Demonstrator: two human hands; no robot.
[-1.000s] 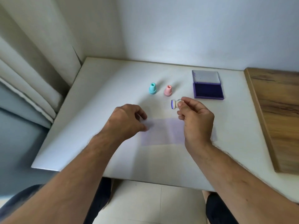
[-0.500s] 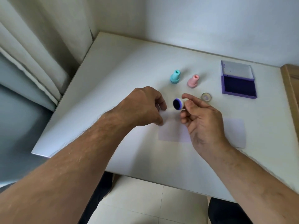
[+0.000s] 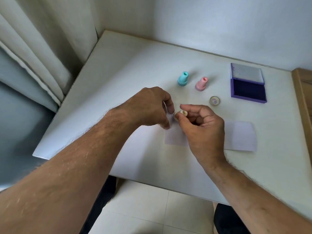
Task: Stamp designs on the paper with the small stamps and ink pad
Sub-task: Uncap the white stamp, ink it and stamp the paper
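My right hand point(image 3: 205, 130) pinches a small cream stamp point(image 3: 181, 114) between thumb and fingers, just above the left part of the pale lilac paper point(image 3: 239, 135); the stamp's hollow handle end faces me. My left hand point(image 3: 152, 107) hovers at the paper's left edge with loosely curled fingers, fingertips close to the stamp, holding nothing I can see. The stamp's round clear cap point(image 3: 214, 100) lies on the table. A teal stamp point(image 3: 183, 78) and a pink stamp point(image 3: 201, 83) stand upright behind. The purple ink pad point(image 3: 248, 89) lies open at the right.
Everything sits on a white table point(image 3: 135, 68) in a wall corner. A wooden surface point(image 3: 303, 98) adjoins its right side. A curtain point(image 3: 42, 53) hangs at the left. The table's front edge is near my forearms, tiled floor below.
The stamp's inked blue face pointed toward me half a second ago; now it is turned away and the stamp is lower, over the paper. My left hand stayed beside it.
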